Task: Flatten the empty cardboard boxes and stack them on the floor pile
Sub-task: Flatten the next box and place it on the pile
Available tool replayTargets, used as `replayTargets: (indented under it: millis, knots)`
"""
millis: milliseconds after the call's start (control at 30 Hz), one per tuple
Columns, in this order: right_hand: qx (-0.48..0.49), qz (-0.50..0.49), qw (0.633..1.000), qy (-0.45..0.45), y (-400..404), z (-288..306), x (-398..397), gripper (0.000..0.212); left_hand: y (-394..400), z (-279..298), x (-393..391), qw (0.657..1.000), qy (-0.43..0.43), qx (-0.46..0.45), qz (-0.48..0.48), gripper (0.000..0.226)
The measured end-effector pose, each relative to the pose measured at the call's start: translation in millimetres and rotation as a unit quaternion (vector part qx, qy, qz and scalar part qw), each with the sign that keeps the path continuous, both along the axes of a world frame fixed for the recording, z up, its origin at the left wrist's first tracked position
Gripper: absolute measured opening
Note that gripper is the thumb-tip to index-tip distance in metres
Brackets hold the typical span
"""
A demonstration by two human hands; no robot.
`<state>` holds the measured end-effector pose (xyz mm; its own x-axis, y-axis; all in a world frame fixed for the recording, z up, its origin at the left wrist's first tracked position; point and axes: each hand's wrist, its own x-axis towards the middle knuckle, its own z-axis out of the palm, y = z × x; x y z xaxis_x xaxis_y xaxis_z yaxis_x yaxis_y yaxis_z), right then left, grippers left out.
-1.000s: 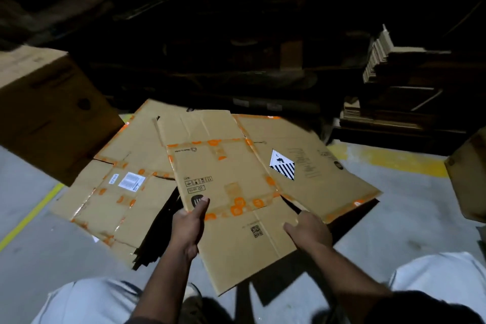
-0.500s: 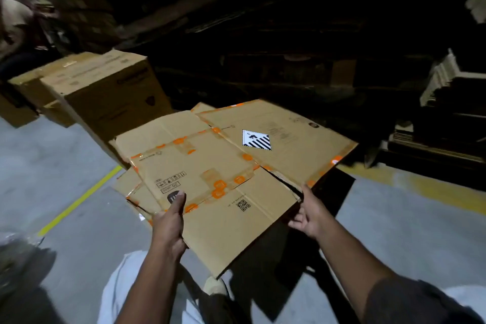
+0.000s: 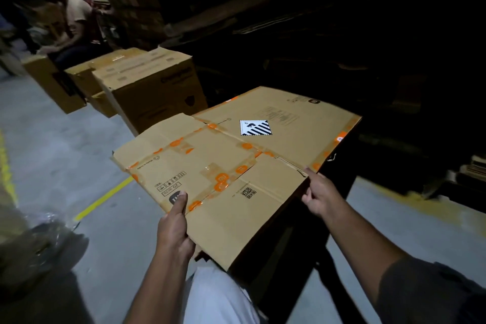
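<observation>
I see one flattened box (image 3: 231,166) held up off the floor, left hand (image 3: 173,229) pinching its near edge, right hand (image 3: 319,194) gripping the right edge; no floor pile in view, so stacking remains, and upright boxes (image 3: 150,87) look unflattened.

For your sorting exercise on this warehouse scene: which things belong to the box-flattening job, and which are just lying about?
Part of the job:
- flattened box, held up off the floor
- left hand, gripping its near left edge
- right hand, gripping its right edge

Just lying about:
- upright boxes behind on the left
- yellow floor line
- plastic wrap at lower left
- seated person in the far background
</observation>
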<state>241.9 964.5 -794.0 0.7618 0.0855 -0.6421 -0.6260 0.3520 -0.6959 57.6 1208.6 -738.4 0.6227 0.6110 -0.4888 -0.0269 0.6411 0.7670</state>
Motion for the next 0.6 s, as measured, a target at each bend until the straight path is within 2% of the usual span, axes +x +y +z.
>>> replayTargets:
  millis: [67,167,200,267,333,467,600]
  knots:
    - [-0.010,0.004,1.000,-0.005,18.2,-8.9,14.9,0.052,16.8,-5.4,11.4,1.000,0.007,0.005,0.007,0.022]
    - [-0.016,0.016,1.000,0.002,41.8,-30.6,35.0,0.033,42.7,-24.4,31.7,1.000,0.021,-0.003,0.007,0.020]
    - [-0.013,0.027,1.000,-0.004,50.0,-37.8,41.4,0.034,51.4,-32.1,39.3,1.000,0.025,-0.007,0.004,0.021]
    - [-0.004,0.021,1.000,-0.019,69.2,-56.7,55.4,0.054,70.7,-50.6,55.1,0.999,0.035,-0.015,-0.005,0.023]
    - [-0.003,0.018,0.999,-0.030,90.7,-83.4,70.0,0.064,92.6,-73.4,70.3,0.999,0.043,-0.020,-0.005,0.025]
    - [-0.014,0.025,0.999,-0.022,133.4,-136.9,90.7,0.062,136.3,-126.4,95.3,0.996,0.078,-0.024,-0.040,0.030]
    - [-0.063,0.061,0.994,0.057,165.7,-205.6,108.7,0.053,161.6,-192.0,112.4,0.975,0.198,0.042,-0.090,0.025]
